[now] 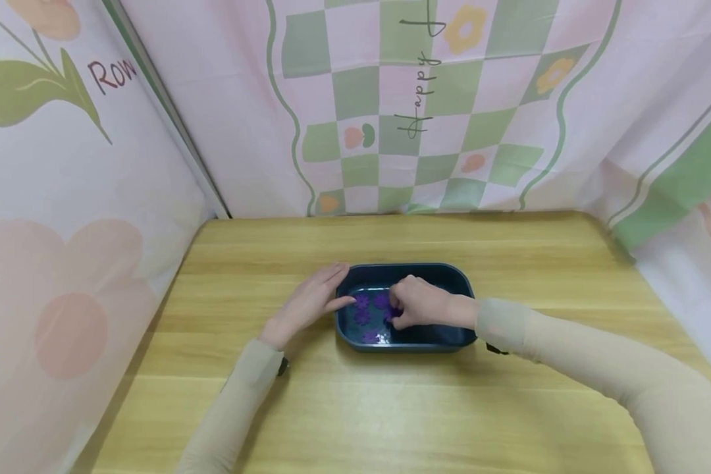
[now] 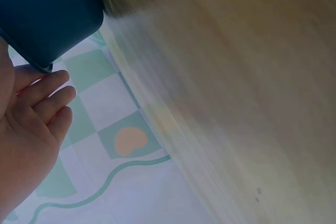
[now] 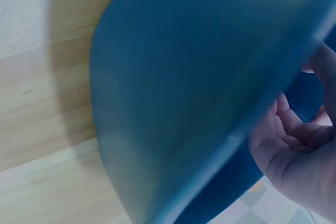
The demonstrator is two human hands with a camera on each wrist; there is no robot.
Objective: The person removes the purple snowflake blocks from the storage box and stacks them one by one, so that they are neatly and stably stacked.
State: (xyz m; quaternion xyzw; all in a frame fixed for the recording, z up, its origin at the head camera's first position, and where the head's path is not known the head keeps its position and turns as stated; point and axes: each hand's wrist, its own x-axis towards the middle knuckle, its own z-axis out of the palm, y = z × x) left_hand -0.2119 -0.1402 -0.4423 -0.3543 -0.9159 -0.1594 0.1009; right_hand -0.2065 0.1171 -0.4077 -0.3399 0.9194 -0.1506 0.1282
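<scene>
Right hand dips into the blue tub

Only the head view reveals purple flower-like pieces [image 1: 362,317] scattered across the left half of the dark blue tub [image 1: 415,347]; the wrist views catch its smooth outer wall! Left hand [image 1: 311,299], fingers extended, thumb spread, touches the left end. Inside, the right hand [image 1: 419,304] curls its fingers round a purple piece [image 1: 389,315]. Round-cornered tub, wood-grained worktop [image 1: 355,408] beneath!
</scene>
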